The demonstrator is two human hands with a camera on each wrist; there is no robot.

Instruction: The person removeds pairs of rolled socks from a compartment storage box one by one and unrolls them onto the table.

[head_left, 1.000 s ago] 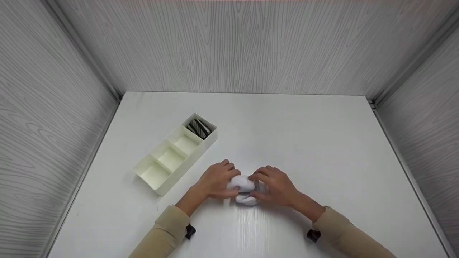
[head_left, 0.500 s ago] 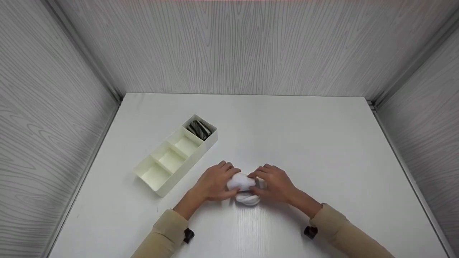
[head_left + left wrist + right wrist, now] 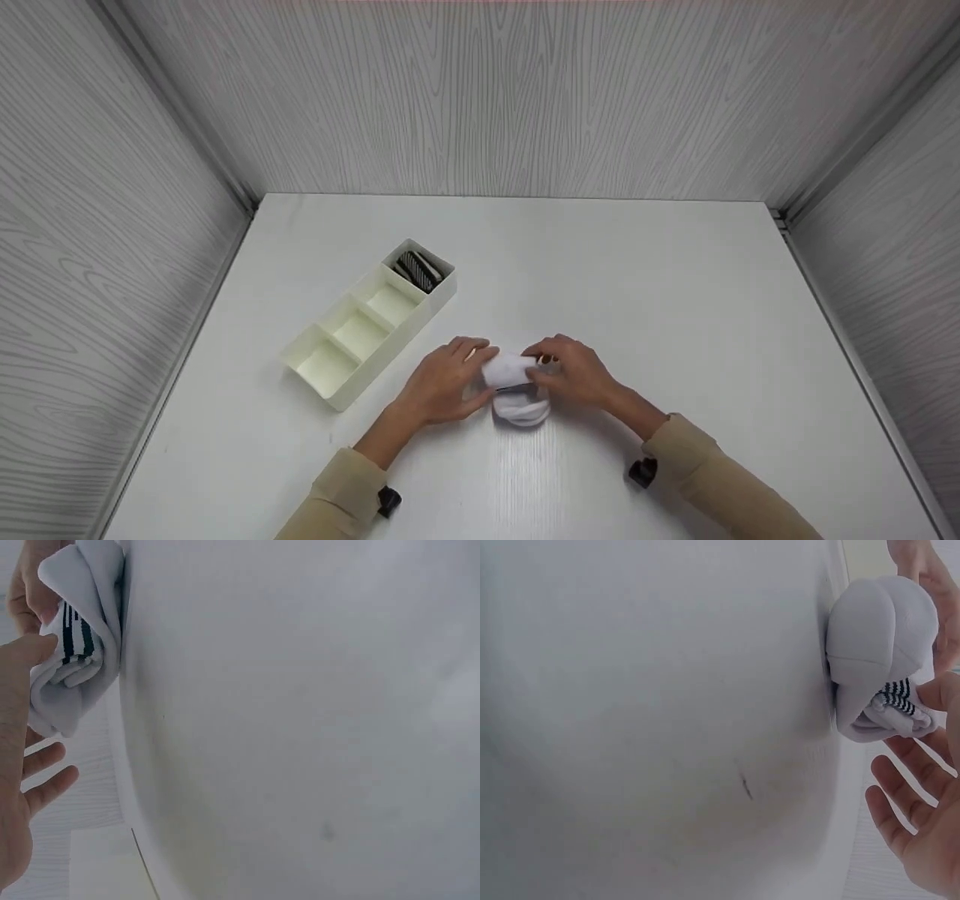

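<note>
White soft-fabric bundle with black stripes, rounded folds, on a smooth white tabletop. Upper roll's long axis: crosswise, from left hand to right hand; striped fold facing the person. Left thumb and forefinger hold the left end; right thumb and forefinger pinch the right end. Left of the grip and farther out: cream rectangular four-compartment tray, set diagonally; black-and-white striped folded cloth in its farthest compartment. Beyond: grey wood-grain panel.
</note>
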